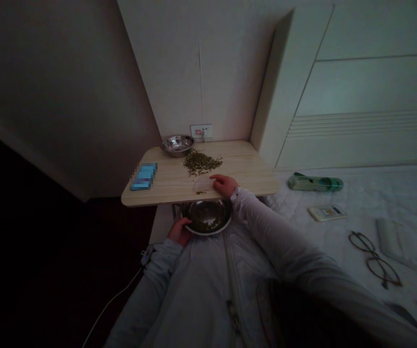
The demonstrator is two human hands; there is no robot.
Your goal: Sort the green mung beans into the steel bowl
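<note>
My left hand (pixel 179 231) grips the rim of a metal bowl (pixel 208 210), held just below the table's front edge. Small green grains, like mung beans (pixel 208 225), lie in its near side. On the table (pixel 168 181), my right hand (pixel 224 184) is closed on a pale, see-through flat piece (pixel 203 184), whose exact kind I cannot make out. A few grains (pixel 200 193) lie along its near side, close to the edge. Farther back is a loose pile of the same grains (pixel 199 162). A second metal bowl (pixel 177 146) stands behind it, at the back left.
A blurred blue-screened device (pixel 144 176) lies on the table's left. Behind the table is a wall socket (pixel 201 131). On the bed at right are a green bottle (pixel 315 183), a phone (pixel 327 212) and glasses (pixel 375 258). A white cable (pixel 116 296) hangs at lower left.
</note>
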